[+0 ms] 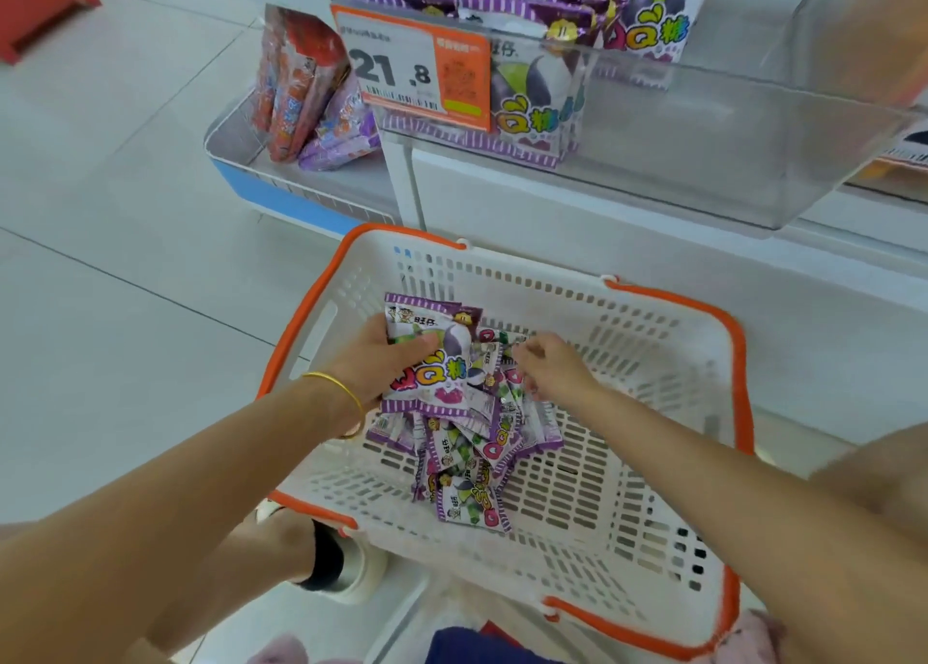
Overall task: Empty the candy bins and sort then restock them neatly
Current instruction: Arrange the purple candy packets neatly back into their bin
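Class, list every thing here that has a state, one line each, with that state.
left hand: grips a stack of purple packets.
right hand: reaching among loose packets; grip unclear.
loose packets: jumbled in basket.
basket: partly filled.
clear bin: partly stocked, packets upright.

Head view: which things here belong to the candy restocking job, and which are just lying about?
Job:
left hand, gripping a stack of purple packets
right hand, at the pile of loose packets
basket
bin, part filled

Lying about:
red packets on the low shelf
price tag
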`<state>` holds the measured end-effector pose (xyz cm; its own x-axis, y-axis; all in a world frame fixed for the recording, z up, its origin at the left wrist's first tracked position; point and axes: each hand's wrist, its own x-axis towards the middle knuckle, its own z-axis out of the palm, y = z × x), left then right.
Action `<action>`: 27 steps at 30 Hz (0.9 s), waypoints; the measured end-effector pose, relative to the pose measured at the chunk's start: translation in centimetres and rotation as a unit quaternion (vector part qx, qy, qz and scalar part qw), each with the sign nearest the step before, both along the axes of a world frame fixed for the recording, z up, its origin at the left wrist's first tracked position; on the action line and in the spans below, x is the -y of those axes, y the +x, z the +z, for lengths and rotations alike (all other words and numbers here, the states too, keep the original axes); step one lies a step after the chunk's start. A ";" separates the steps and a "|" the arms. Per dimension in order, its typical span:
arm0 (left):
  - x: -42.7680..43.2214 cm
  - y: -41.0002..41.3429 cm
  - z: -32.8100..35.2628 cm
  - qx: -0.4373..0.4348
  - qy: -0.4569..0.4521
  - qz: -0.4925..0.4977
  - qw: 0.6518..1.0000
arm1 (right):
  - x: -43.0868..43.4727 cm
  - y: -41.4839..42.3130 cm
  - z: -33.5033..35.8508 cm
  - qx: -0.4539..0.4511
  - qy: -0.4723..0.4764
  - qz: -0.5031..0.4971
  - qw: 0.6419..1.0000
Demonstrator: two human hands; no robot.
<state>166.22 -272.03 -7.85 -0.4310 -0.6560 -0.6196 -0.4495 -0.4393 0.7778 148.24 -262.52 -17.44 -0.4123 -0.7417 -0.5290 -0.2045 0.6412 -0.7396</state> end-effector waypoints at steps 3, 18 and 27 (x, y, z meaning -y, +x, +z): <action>0.8 1.0 -1.2 0.024 0.010 0.039 0.999 | -2.1 1.5 -7.0 -0.009 0.157 0.093 0.983; 1.3 0.5 -2.5 0.067 -0.030 0.049 0.996 | -3.0 4.9 -11.4 0.284 0.207 -0.148 0.925; -0.4 -1.0 -2.3 0.120 -0.115 0.022 0.986 | -2.7 -4.8 4.6 0.069 0.130 0.057 0.987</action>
<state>165.25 -271.67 -10.13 -0.2581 -0.8060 -0.5326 -0.6171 -0.2866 0.7328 143.45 -259.84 -12.82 -0.2444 -0.6105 -0.7533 -0.1955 0.7920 -0.5784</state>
